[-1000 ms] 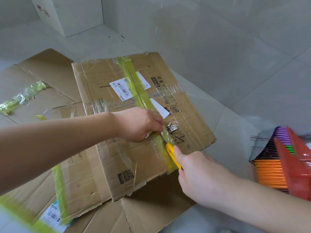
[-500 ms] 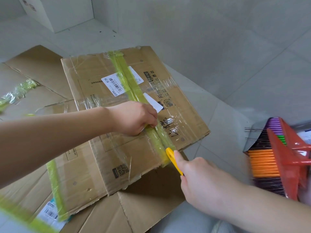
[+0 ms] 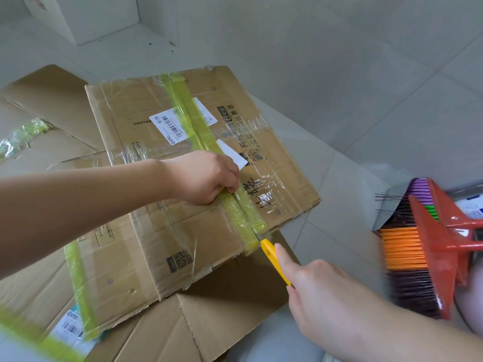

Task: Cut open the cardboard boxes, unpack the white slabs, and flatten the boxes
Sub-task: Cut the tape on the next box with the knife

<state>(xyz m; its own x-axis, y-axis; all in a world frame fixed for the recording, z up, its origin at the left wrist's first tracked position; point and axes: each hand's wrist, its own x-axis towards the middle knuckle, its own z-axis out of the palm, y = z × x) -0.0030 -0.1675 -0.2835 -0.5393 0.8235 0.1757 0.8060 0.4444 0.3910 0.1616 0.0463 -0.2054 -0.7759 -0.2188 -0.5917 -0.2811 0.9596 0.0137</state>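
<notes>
A taped cardboard box [image 3: 146, 226] lies flat on top of other flattened cardboard [image 3: 222, 309] on the floor. A strip of yellow-green tape [image 3: 188, 111] runs along its middle seam. My left hand [image 3: 203, 176] presses down on the box beside the seam, fingers curled. My right hand [image 3: 321, 291] grips a yellow utility knife [image 3: 274, 257]. The blade tip sits at the near end of the seam, where the tape is split. No white slabs are visible.
A broom [image 3: 423, 252] with orange, purple and dark bristles and a red head lies at the right. Crumpled tape [image 3: 23, 137] rests on cardboard at the left. A white box [image 3: 86, 14] stands at the far wall. Grey tiled floor surrounds the pile.
My right hand has drawn the knife toward me along the seam, from mid-box to its near edge. My left hand has stayed pressed on the box.
</notes>
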